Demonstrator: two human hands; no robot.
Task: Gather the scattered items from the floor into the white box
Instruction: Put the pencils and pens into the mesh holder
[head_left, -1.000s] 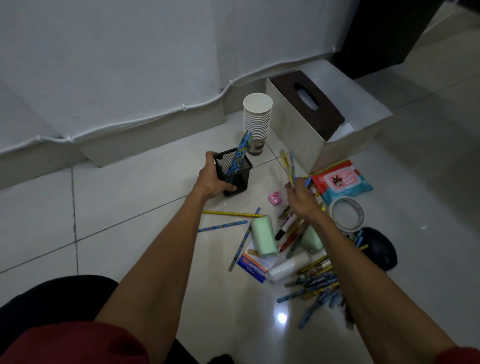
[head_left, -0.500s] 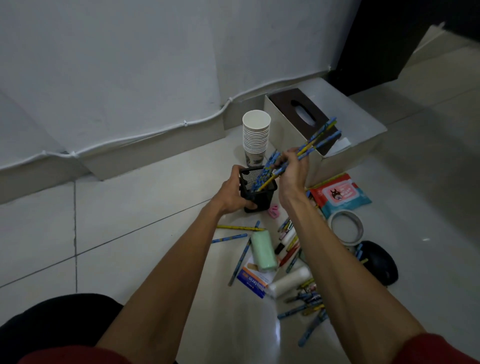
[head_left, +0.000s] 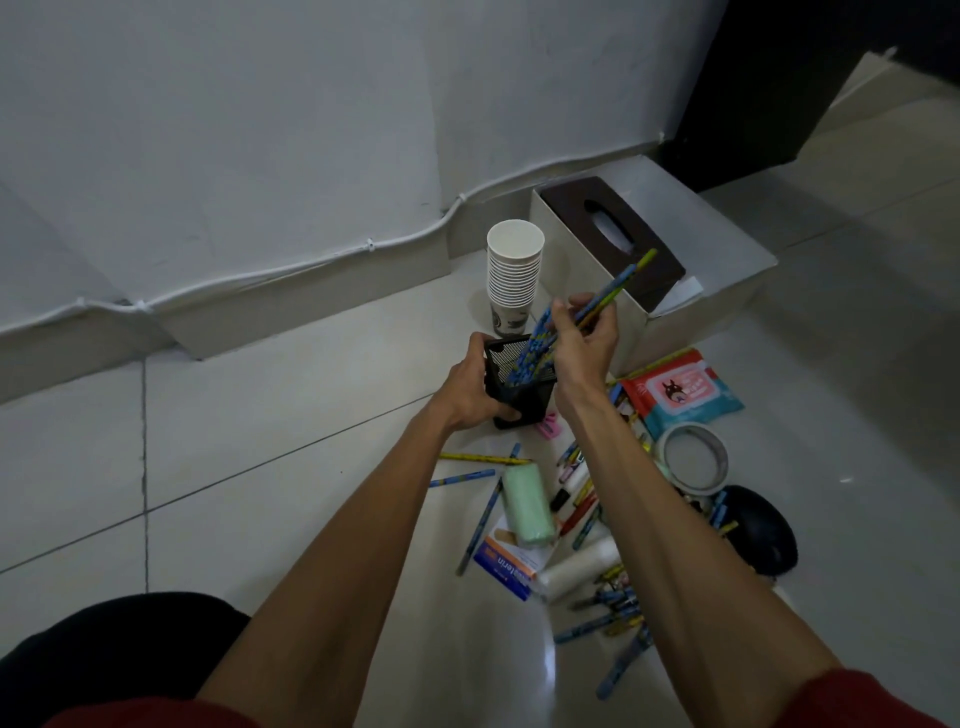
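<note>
My left hand (head_left: 467, 387) grips a black mesh pen holder (head_left: 524, 395) held above the floor, with several blue pencils standing in it. My right hand (head_left: 584, 332) pinches a bunch of blue and yellow pencils (head_left: 608, 291) whose lower ends reach into the holder. The white box (head_left: 727, 260) stands behind, by the wall, with a brown tissue box (head_left: 576, 208) inside it. More pencils (head_left: 597, 626), markers, a green roll (head_left: 525, 506) and a white roll (head_left: 576, 569) lie scattered on the floor below my right arm.
A stack of paper cups (head_left: 514, 275) stands left of the white box. A wet-wipes pack (head_left: 680, 392), a tape roll (head_left: 693, 460), a black mouse (head_left: 763, 530), a plaster box (head_left: 506, 564) and a pink item (head_left: 548, 423) lie on the tiled floor. A cable runs along the wall.
My right hand brought a bunch of pencils from the floor up to the holder and lowered their ends into it. My left hand shifted the holder slightly rightward.
</note>
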